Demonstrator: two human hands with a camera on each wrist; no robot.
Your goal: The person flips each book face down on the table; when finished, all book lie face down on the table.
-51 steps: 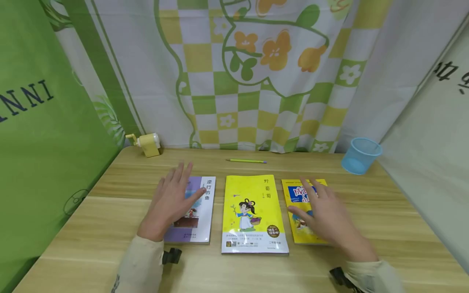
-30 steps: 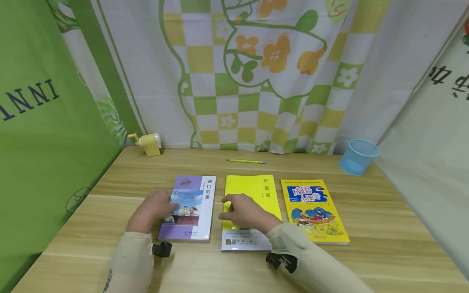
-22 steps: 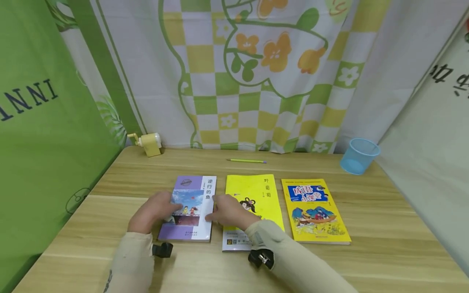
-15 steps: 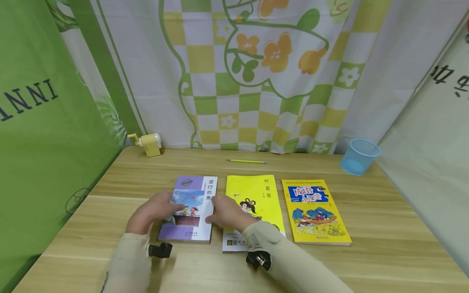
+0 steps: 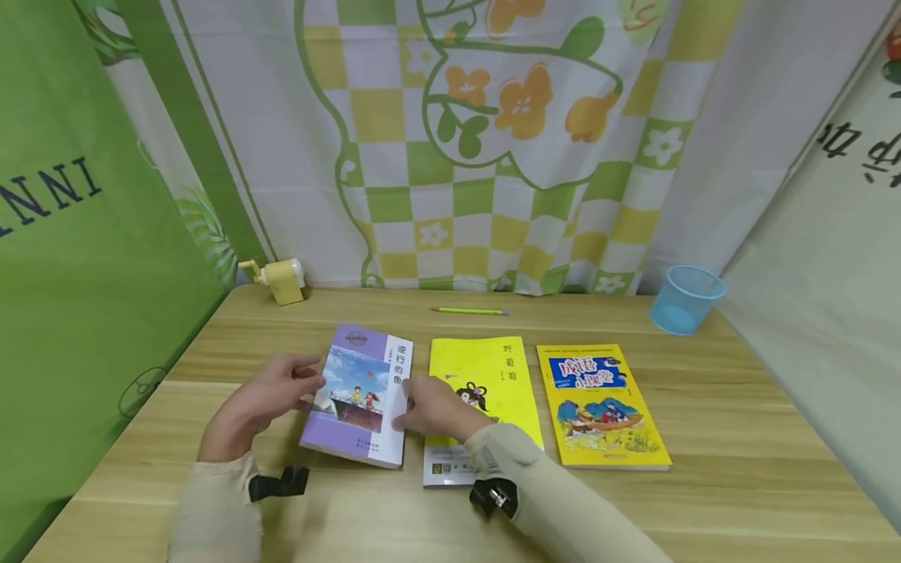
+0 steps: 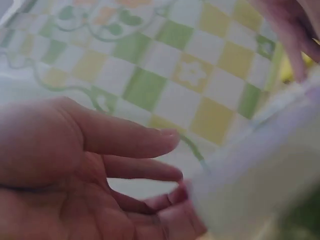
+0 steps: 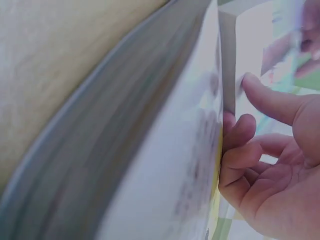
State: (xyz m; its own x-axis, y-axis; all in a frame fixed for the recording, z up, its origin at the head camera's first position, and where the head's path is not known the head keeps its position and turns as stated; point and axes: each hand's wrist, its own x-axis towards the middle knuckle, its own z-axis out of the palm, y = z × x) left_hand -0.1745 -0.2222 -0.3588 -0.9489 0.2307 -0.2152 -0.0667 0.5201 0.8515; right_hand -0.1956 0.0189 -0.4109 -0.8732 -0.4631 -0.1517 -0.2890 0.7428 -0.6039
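A purple-and-white book [image 5: 360, 395] with a picture of two children is slightly raised from the table at the left. My right hand [image 5: 439, 408] pinches its right edge, thumb on the cover and fingers beneath, as the right wrist view of the book [image 7: 250, 50] shows. My left hand [image 5: 263, 397] is beside the book's left edge with its thumb off the cover. In the left wrist view the left fingers [image 6: 170, 210] are at the edge of the blurred book [image 6: 260, 165]. A yellow book [image 5: 486, 356] lies partly under my right wrist.
Another yellow book [image 5: 608, 414] lies at the right. Behind the books are a green pencil [image 5: 469, 311], a yellow pencil sharpener [image 5: 283, 281] with a crank, and a blue mesh basket [image 5: 687, 300]. A checkered curtain [image 5: 394, 199] hangs at the table's back edge.
Both hands came to the purple book, the right one crossing from the right-hand book. The purple book has risen and tilted. My left hand has since drawn back leftward, its thumb leaving the cover.
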